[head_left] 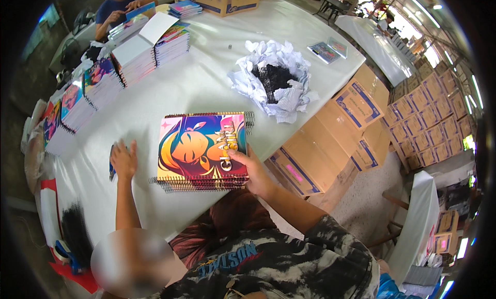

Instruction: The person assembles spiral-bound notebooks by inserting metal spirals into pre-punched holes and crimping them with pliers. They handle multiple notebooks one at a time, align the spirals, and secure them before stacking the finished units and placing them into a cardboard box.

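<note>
The white-covered table (199,89) is spreading out before you, and open cardboard boxes (299,151) are standing beside its right edge. Along its left and far sides, stacks of bright spiral-bound books (98,74) are forming a curving row. Directly in front of you, by the near edge, 1 pile of spiral notebooks (204,149) is lying with a colourful cover facing up, coils showing along its far and near sides. Beyond it, to the right, crumpled white paper (305,66) is ringing a black wad (274,82). Your right hand (254,170) is clamping the pile's right edge, its thumb pressing on top. Your left hand (124,158) is spreading just beside a small dark object (111,165); whether it is gripping that, I cannot tell.
</note>
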Motion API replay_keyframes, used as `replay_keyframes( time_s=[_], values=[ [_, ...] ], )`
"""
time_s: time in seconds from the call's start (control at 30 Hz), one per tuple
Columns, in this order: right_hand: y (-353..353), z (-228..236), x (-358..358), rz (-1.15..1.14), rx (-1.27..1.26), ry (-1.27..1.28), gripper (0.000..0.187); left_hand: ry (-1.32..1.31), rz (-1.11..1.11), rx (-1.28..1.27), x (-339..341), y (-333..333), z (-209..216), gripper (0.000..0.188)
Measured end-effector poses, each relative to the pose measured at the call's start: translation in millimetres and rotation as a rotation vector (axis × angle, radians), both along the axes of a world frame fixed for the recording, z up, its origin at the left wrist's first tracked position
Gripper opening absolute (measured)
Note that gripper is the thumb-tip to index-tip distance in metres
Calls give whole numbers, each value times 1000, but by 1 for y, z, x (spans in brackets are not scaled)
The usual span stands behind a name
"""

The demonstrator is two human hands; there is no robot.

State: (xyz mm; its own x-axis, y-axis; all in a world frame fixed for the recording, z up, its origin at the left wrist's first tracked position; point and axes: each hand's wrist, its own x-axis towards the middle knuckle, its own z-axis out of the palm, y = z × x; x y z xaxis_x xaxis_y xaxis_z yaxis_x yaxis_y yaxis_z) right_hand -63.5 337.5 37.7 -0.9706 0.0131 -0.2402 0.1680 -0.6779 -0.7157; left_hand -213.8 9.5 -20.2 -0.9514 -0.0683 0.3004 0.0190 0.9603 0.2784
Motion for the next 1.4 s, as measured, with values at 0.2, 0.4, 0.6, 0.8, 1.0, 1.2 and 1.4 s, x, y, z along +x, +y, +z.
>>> replay_keyframes(
  time_s=[0.2, 0.4, 0.6, 0.8, 1.0, 1.2, 1.4],
  values=[
    [11, 19, 8, -169, 185, -50, 82, -63, -417, 226, 139, -8, 5, 24],
    [-12, 83, 5, -433, 778, 493, 73, -152, -275, 406, 205, -53, 26, 19],
    [-114, 109, -31, 296, 1432, 973, 47, 29, 67, -91, 203, -17, 2, 62],
    [-206, 64, -65, 1310, 2383, 933, 35, 69, 262, 100, 198, 16, -2, 46],
    [-220, 13, -68, 1518, 2613, 898, 18, -229, 110, 2089, 228, 12, 29, 31],
    [-214, 19, -76, 1496, 2468, 997, 28, -335, -348, 2620, 245, 7, 9, 39],
    [-220, 22, -90, 1525, 2450, 862, 29, -424, -478, 2797, 235, 41, 9, 42]
  ],
)
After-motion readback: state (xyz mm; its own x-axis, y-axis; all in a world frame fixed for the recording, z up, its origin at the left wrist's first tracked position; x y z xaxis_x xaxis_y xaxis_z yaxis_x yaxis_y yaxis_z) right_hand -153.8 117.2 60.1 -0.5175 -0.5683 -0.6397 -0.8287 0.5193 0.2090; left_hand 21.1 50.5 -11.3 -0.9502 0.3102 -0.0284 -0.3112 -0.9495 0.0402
